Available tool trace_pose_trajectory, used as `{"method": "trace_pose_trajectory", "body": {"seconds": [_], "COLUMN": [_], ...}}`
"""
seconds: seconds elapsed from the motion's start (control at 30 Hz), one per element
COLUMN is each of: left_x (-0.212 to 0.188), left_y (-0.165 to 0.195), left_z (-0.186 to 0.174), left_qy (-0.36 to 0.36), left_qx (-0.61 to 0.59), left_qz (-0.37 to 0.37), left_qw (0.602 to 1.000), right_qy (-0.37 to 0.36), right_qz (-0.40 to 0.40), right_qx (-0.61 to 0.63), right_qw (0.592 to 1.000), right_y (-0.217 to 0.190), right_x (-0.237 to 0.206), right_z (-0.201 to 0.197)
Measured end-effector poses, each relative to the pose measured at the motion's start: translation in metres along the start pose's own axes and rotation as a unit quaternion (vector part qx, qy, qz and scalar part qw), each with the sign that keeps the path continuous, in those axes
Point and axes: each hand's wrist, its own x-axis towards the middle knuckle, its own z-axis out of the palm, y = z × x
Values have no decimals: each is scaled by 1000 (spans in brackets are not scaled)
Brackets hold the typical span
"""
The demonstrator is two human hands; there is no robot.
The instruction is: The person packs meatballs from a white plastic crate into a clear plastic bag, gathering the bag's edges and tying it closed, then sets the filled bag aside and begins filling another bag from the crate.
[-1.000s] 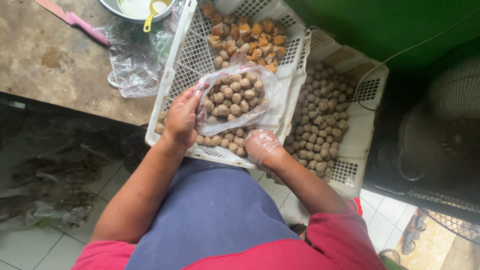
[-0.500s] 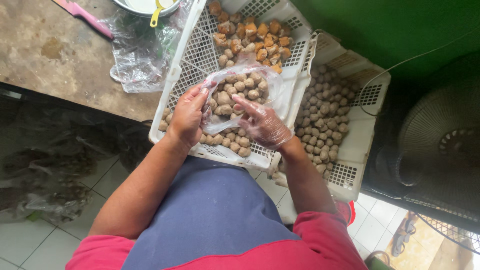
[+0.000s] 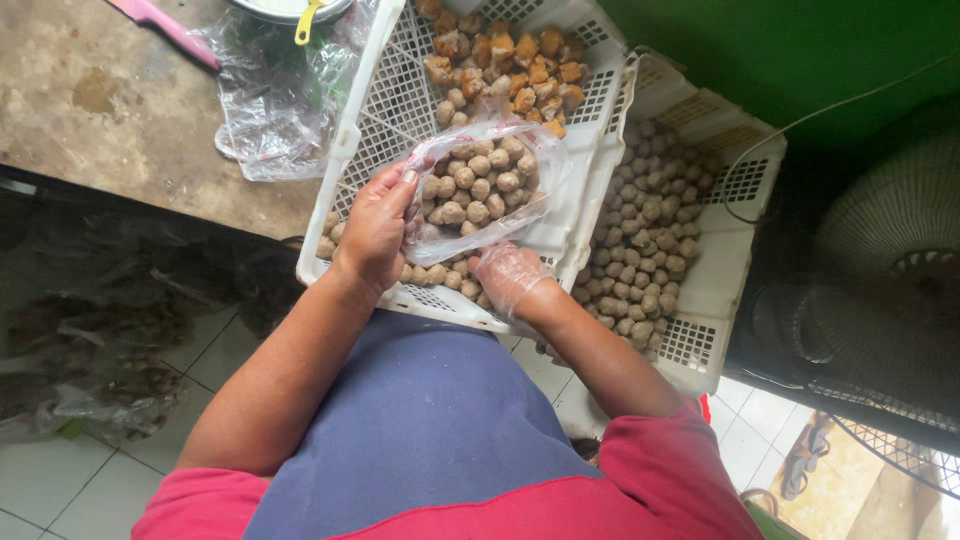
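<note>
Left hand (image 3: 378, 228) holds meatball bag (image 3: 480, 190); fried tofu (image 3: 500, 50) behind.

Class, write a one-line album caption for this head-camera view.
Left hand holds a clear bag of meatballs over a white crate; gloved right hand reaches below.

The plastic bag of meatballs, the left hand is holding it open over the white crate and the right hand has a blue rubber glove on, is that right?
Not quite. The head view shows the right hand in a thin clear plastic glove, not a blue rubber one. The rest stands: the left hand holds the plastic bag of meatballs open over the white crate.
</note>
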Motion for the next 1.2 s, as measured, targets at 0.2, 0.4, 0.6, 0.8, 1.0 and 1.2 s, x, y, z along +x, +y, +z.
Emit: {"method": "trace_pose_trajectory", "body": {"seconds": [0.2,0.4,0.6,0.8,1.0,1.2], "left_x": [1,3,3,1,0,0], "left_y": [1,0,-2,-1,-1,1], "left_z": [1,-2,-2,-3,-1,-1], "left_qy": [3,-5,-2,-1,11,7], "left_qx": [-8,-6,-5,-1,-9,-10], "left_qz": [3,13,15,16,10,10], "left_qw": [1000,1000,1000,1000,1000,1000], "right_qy": [-15,-39,245,34,-26,-119], "right_qz": [34,-7,-83,52,-24,13], "right_qx": [44,157,327,190,10,110], "right_qw": [998,987,909,980,999,987], "right_y": [3,14,-2,18,0,3], "right_x": [-12,-32,-26,-31,-13,-25], "right_z": [-6,-69,-109,-82,-10,-43]}}
